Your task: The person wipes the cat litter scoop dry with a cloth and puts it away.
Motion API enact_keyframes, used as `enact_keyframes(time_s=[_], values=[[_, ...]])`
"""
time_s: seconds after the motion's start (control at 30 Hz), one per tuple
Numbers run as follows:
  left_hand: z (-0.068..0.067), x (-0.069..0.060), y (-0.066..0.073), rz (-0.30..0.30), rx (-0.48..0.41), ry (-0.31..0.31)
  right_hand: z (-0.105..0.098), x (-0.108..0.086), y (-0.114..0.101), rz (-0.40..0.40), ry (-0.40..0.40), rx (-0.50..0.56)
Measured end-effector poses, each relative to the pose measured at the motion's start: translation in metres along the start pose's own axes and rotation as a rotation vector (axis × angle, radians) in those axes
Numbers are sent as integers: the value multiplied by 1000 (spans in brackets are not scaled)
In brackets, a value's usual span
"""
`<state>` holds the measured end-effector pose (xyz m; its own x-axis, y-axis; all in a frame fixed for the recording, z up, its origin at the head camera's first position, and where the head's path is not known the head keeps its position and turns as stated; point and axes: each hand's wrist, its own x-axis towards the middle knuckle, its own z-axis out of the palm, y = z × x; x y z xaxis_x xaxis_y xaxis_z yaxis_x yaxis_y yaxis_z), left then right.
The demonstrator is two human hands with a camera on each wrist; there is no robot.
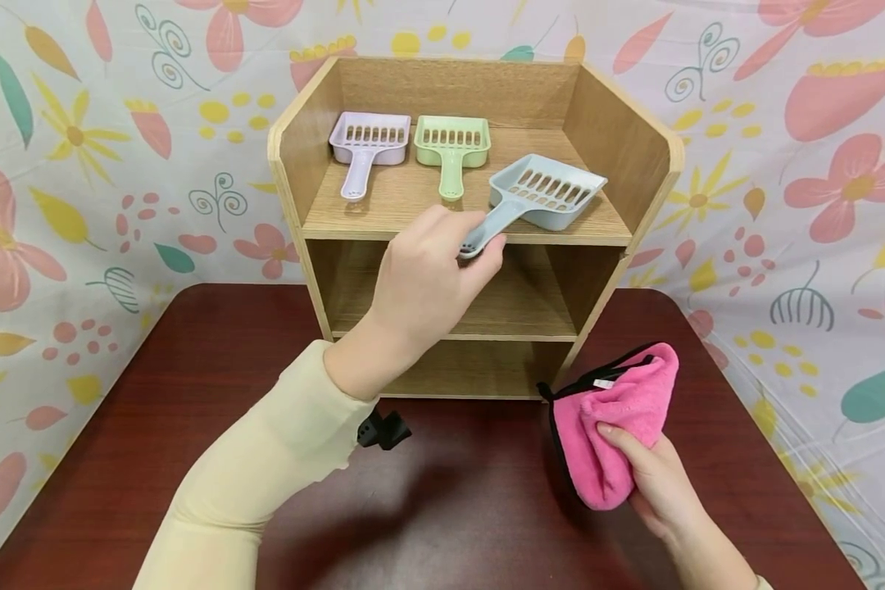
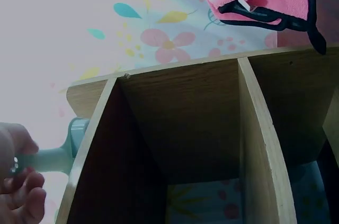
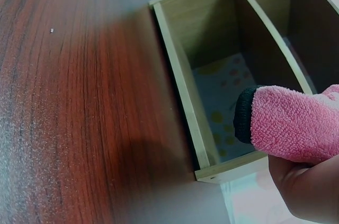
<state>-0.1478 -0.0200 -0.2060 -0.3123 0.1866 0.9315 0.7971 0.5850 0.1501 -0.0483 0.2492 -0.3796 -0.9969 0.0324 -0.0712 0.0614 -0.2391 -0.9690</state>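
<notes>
My left hand [image 1: 431, 274] grips the handle end of a light blue slotted litter scoop [image 1: 547, 192] at the right of the top shelf. The scoop's head lies over the shelf, its handle slanting out past the front edge; the left wrist view shows the fingers around that handle. To its left on the same shelf lie a green litter scoop [image 1: 452, 147] and a purple litter scoop [image 1: 369, 143], handles toward me. Low at the right, my right hand [image 1: 660, 483] holds a folded pink cloth [image 1: 627, 418] with black edging, thumb on top, above the table.
The wooden shelf unit [image 1: 479, 328] stands at the back of the dark red table [image 1: 479, 492], with two lower compartments under the top shelf. A floral curtain [image 1: 118, 123] hangs behind. Black wrist gear [image 1: 383, 429] shows below the left sleeve.
</notes>
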Motion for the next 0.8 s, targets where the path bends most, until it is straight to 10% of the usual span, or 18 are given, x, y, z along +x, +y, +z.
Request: enact_keyframes(time_s=[0.37, 0.8], values=[[-5, 2, 7, -162, -317, -263, -1, 0, 0, -2, -3, -1], [6, 1, 11, 92, -288, -199, -2, 1, 2, 4, 0, -4]])
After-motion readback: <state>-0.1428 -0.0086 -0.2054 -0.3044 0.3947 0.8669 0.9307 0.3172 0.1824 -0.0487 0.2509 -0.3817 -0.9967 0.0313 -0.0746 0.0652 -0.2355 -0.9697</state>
